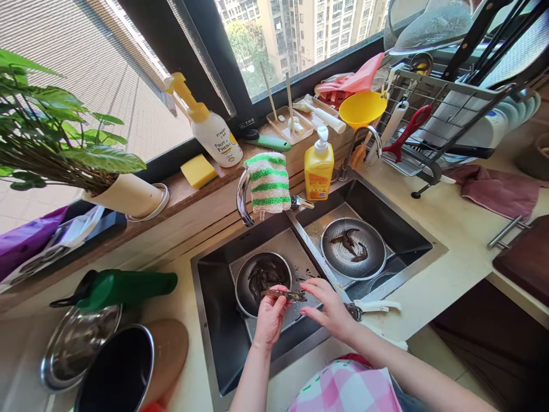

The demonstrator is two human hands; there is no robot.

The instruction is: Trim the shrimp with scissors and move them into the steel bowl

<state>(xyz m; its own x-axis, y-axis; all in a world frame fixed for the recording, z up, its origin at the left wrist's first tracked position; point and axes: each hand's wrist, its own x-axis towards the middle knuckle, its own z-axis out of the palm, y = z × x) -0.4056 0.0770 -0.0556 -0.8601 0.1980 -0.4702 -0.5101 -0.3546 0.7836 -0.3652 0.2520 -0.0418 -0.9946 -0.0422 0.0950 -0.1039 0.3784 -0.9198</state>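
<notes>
My left hand (270, 316) is closed around a raw grey shrimp (286, 295), held over the left sink basin (223, 343). My right hand (328, 306) pinches at the shrimp's right end with its fingertips. Just behind the hands sits a metal bowl (262, 278) with several more shrimp. A second metal bowl (354, 247) in the right basin holds a few shrimp. White-handled scissors (373, 308) lie on the sink's front rim beside my right wrist.
A faucet with a green-striped cloth (269, 183) and a yellow soap bottle (318, 166) stand behind the sink. A dish rack (450, 114) is at the right, a potted plant (51, 137) at the left. Pots (115, 366) and a green bottle (124, 286) sit front left.
</notes>
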